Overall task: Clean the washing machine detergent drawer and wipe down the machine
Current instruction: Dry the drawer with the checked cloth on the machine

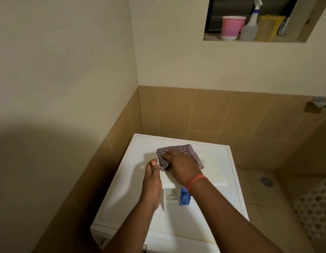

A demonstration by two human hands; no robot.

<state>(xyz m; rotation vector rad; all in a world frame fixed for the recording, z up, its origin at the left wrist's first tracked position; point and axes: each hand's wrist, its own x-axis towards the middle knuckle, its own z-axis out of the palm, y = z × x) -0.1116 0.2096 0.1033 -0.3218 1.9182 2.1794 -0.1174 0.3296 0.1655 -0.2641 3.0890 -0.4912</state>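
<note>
Steadying the rigid, light white plastic detergent drawer (178, 179) by its left edge, your left hand (152, 181) grips while your right hand (180, 168) presses the soft checked cloth (174, 152) flat, fingers spread.

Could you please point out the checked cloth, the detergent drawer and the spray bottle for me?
checked cloth (184, 149): head view, on its far upper part beyond the fingers.
detergent drawer (217, 172): head view, on its white top face.
spray bottle (249, 27): head view, on its clear body.
</note>
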